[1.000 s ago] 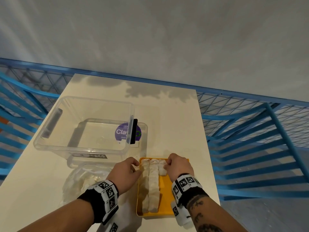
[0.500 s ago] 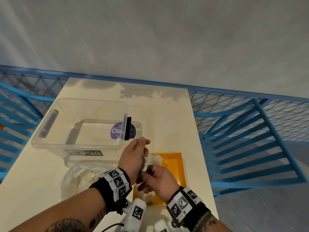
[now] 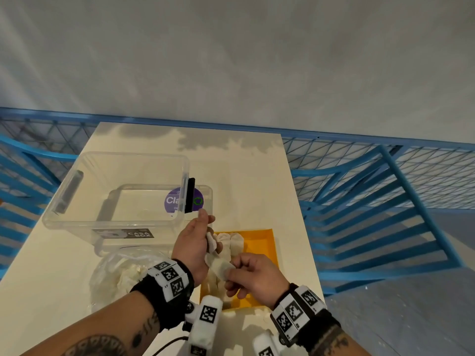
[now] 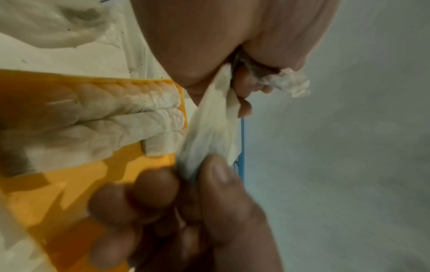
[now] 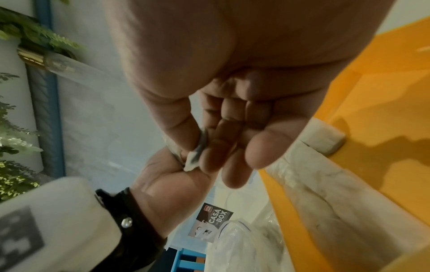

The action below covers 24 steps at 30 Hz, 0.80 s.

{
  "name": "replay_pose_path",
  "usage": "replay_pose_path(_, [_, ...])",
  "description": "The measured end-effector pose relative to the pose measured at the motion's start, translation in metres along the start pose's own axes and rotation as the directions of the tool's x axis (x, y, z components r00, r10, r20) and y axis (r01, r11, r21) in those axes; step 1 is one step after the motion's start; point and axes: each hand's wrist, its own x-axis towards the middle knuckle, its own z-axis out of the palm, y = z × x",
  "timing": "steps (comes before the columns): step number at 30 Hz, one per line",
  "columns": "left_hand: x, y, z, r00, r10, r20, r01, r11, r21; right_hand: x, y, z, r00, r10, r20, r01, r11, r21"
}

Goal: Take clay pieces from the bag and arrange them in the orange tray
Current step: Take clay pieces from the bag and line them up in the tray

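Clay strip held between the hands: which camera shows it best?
The left wrist view: the clay strip fills the middle, stretched from the left hand to the right hand above the orange tray. The head view shows it small and partly covered. The right wrist view shows only a pinched end.

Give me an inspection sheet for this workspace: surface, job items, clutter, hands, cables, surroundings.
Surface: cream table, bare patches visible.
Job's things: orange tray holds clay strips side by side; clay piece held above it; plastic bag left of the tray.
Clutter: clear box behind the bag.
Grippers: left hand and right hand both pinch the clay piece.
Cables: black cable below the left wrist.
Surroundings: blue railing, grey wall.
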Motion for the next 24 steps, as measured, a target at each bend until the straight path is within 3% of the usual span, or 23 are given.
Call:
replay_pose_path(3, [0.006, 0.008, -0.009, 0.995, 0.039, -0.095, -0.032, 0.997, 0.077, 0.0, 0.006, -0.007, 0.996, -0.022, -0.088, 0.022, 1.0, -0.004])
replay_pose_path(6, [0.005, 0.011, -0.018, 0.985, 0.115, -0.127, -0.07, 0.946, 0.316, 0.001, 0.01, -0.013, 0.97, -0.067, -0.234, 0.078, 0.996, 0.04])
replay_pose_path(9, [-0.005, 0.005, -0.022, 0.995, 0.064, 0.071, -0.093, 0.822, 0.562, 0.005, 0.009, -0.009, 0.948, -0.095, -0.305, 0.121, 0.99, 0.068])
replay_pose_path(12, [-0.011, 0.001, -0.019, 0.966, 0.033, 0.258, -0.199, 0.733, 0.651, 0.01, 0.01, -0.002, 0.951, -0.102, -0.291, 0.126, 0.99, 0.063])
replay_pose_path(16, [-0.008, 0.0, -0.024, 0.942, 0.088, 0.324, -0.306, 0.622, 0.721, 0.012, 0.017, 0.003, 0.957, -0.155, -0.246, 0.157, 0.988, -0.014])
replay_pose_path(18, [-0.005, -0.002, -0.031, 0.927, 0.077, 0.368, -0.359, 0.472, 0.805, 0.012, 0.019, 0.0, 0.94, -0.193, -0.28, 0.179, 0.981, -0.076])
replay_pose_path(20, [-0.003, -0.006, -0.038, 0.911, 0.026, 0.412, -0.396, 0.335, 0.855, 0.012, 0.017, -0.002, 0.929, -0.209, -0.304, 0.177, 0.976, -0.128])
replay_pose_path(24, [-0.002, -0.011, -0.046, 0.887, -0.09, 0.452, -0.426, 0.218, 0.878, 0.014, 0.017, -0.002, 0.94, -0.276, -0.203, 0.184, 0.907, -0.378])
